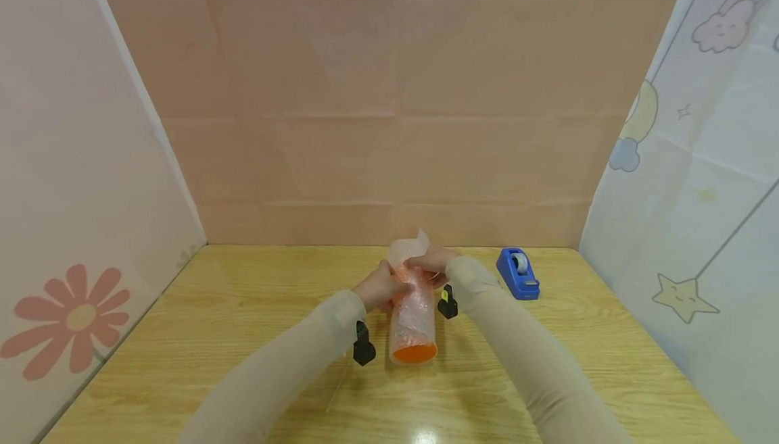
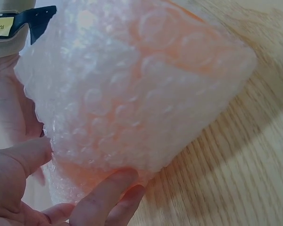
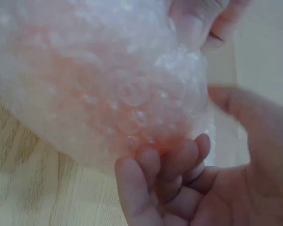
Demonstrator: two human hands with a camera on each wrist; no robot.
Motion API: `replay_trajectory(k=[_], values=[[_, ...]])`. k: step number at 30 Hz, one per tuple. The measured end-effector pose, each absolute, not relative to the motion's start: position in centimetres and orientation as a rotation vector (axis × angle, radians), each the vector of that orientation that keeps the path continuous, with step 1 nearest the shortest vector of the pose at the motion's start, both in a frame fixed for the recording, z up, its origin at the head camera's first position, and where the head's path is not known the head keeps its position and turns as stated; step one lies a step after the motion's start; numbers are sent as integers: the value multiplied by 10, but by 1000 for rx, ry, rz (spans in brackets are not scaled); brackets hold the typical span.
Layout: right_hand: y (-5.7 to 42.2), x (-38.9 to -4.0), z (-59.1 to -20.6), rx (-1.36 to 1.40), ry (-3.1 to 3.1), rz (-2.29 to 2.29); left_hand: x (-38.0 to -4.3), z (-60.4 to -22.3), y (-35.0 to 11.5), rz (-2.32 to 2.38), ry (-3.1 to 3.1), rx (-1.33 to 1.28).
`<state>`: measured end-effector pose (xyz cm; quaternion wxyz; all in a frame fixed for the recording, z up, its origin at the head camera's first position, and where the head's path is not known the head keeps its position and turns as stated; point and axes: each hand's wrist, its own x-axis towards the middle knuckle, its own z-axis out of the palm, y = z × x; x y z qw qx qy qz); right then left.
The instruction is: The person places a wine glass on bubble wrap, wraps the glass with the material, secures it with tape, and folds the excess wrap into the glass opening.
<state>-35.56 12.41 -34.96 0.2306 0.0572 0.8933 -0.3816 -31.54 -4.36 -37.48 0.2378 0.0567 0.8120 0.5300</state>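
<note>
An orange, roughly cylindrical object lies on the table wrapped in clear bubble wrap, its round orange end facing me. My left hand grips the roll from the left, thumb on top. From the right, my right hand holds the far part, with its fingers curled under the wrap in the right wrist view. A loose corner of wrap sticks up beyond the hands. Both wrist views show the bubbles pressed over the orange surface, which hides what the object is.
A blue tape dispenser with a roll of clear tape stands at the back right of the wooden table. A thin pale strip lies near my left forearm. Cloth-like panels close off the back and both sides.
</note>
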Motion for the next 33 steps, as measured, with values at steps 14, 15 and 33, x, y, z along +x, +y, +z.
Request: replay_trajectory(k=[14, 15, 33], values=[[121, -364, -358, 142, 2496, -929, -311, -376, -43, 1458, 2244, 168], [121, -363, -358, 143, 2498, -933, -311, -375, -43, 1454, 2247, 169], [136, -366, -362, 18, 2164, -1206, -315, -375, -42, 1434, 2253, 172]])
